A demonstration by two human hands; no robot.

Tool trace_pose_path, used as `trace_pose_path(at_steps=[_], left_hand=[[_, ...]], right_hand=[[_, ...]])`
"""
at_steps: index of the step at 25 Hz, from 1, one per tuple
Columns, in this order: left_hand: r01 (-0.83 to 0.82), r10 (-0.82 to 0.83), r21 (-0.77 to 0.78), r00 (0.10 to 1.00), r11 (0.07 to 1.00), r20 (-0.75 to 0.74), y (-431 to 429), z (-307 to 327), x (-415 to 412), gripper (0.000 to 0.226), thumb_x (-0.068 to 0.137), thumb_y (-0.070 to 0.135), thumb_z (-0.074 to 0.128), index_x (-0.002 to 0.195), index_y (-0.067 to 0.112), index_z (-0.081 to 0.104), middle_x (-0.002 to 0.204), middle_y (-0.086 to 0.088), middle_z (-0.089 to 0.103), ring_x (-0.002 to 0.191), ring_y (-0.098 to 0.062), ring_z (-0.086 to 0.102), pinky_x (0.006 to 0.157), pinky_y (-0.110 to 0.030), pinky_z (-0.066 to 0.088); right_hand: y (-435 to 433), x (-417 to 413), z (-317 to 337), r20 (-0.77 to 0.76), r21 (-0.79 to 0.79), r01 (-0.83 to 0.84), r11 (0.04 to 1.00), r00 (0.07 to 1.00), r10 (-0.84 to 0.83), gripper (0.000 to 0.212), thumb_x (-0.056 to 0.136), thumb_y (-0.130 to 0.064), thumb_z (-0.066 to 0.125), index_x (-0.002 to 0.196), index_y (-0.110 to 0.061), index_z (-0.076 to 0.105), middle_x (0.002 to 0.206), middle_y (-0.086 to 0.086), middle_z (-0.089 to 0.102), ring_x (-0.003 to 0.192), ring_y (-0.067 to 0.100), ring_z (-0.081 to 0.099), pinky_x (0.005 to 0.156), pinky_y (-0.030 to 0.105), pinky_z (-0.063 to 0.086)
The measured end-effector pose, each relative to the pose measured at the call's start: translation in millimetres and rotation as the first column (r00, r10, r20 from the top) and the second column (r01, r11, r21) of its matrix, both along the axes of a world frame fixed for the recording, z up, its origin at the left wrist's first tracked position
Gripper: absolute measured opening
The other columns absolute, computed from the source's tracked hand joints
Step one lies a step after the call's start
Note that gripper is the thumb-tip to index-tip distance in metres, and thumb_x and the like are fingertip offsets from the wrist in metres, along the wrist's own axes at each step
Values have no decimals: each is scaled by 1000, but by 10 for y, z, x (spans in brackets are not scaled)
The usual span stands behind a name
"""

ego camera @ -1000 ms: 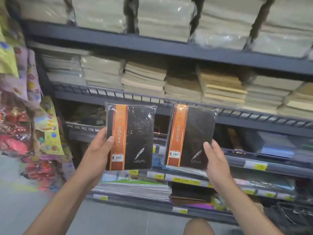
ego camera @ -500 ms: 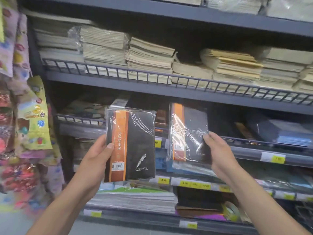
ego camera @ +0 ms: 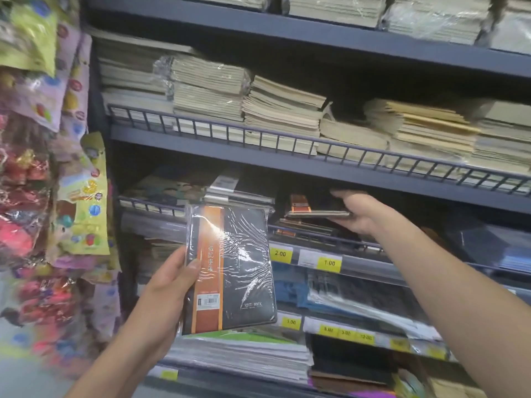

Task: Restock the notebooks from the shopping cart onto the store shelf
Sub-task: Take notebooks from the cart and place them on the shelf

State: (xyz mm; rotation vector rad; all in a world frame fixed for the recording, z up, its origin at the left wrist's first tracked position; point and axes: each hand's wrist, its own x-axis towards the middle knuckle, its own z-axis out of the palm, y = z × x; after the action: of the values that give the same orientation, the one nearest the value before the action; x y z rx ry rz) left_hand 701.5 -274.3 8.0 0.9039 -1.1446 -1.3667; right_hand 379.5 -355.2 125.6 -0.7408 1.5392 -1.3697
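My left hand (ego camera: 169, 285) grips a black notebook with an orange stripe (ego camera: 235, 271), shrink-wrapped and held upright in front of the shelves. My right hand (ego camera: 363, 212) holds a second black-and-orange notebook (ego camera: 314, 211) flat, reaching into the dark middle shelf (ego camera: 330, 244) just above a stack of similar notebooks (ego camera: 304, 228). The thumb lies over the notebook and the fingers under it. The shopping cart is out of view.
Stacks of beige exercise books (ego camera: 281, 110) fill the shelf above behind a wire rail (ego camera: 287, 139). Yellow price tags (ego camera: 280, 253) line the lower shelf edges. Wrapped paper pads (ego camera: 238, 354) lie on the bottom shelf. Colourful hanging packets (ego camera: 43, 168) crowd the left side.
My right hand has turned its notebook from upright to flat and pushed it up and into the middle shelf. The left notebook has stayed in place as the view moved closer.
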Motion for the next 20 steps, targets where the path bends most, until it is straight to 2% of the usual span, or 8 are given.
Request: trace_pose_path(at_steps=[3,5,7,10,12,15,18,20], left_hand=[[-2,2,18,1000,1000,15,-16,-68,41,29,104,17,49,124,25,69,117,-5,77,106,-18,70,101,-42,49],[-10,10,26,999,1000,35,-49,-134,70,33,104,23,52,134,30,64,127,6,73,124,-15,64,115,-44,39],[-12,11,32,999,999,32,-71,-173,73,33,104,24,54,134,33,62,129,13,72,128,-10,61,118,-41,36],[-24,23,33,999,999,30,-79,-176,48,34,103,24,55,135,34,60,131,16,70,130,-8,59,120,-41,33],[-28,26,33,999,999,34,-84,-172,32,31,103,23,55,131,35,62,131,16,70,130,-8,58,121,-41,33],[-14,13,23,999,1000,44,-86,-122,3,34,104,23,54,136,34,61,131,16,70,131,-7,58,120,-40,33],[24,-26,28,999,999,47,-105,-61,-35,39,103,26,55,141,32,57,134,14,68,133,-10,56,120,-41,33],[68,-69,12,996,998,57,-135,-41,-81,35,104,28,54,138,33,60,133,11,69,132,-14,59,118,-44,36]], right_hand=[[-176,9,-48,-36,32,-15,999,999,16,7,96,-7,63,102,-7,64,122,14,66,89,25,67,72,37,63],[-252,11,-93,-230,70,-12,997,973,28,20,94,-12,67,112,-7,65,129,12,63,87,20,64,68,34,60],[-292,8,-136,-532,136,10,991,845,65,52,90,-26,73,135,-7,56,140,13,57,104,24,61,80,33,50],[-321,-4,-146,-746,203,67,977,657,110,78,89,-44,70,149,-5,39,150,15,47,131,35,51,95,38,44],[-344,-47,-177,-781,258,63,964,601,170,78,89,-50,68,146,-4,42,146,16,51,128,35,53,89,36,44],[-357,-115,-259,-781,263,50,963,598,183,80,85,-58,68,141,-4,49,142,15,55,124,34,57,84,35,45],[-315,-146,-332,-797,207,61,976,589,132,87,83,-65,64,146,-9,45,150,13,48,133,34,50,98,40,46],[-154,-118,-360,-812,65,64,996,584,16,78,84,-64,63,144,-16,48,148,10,49,133,31,49,103,40,45]])
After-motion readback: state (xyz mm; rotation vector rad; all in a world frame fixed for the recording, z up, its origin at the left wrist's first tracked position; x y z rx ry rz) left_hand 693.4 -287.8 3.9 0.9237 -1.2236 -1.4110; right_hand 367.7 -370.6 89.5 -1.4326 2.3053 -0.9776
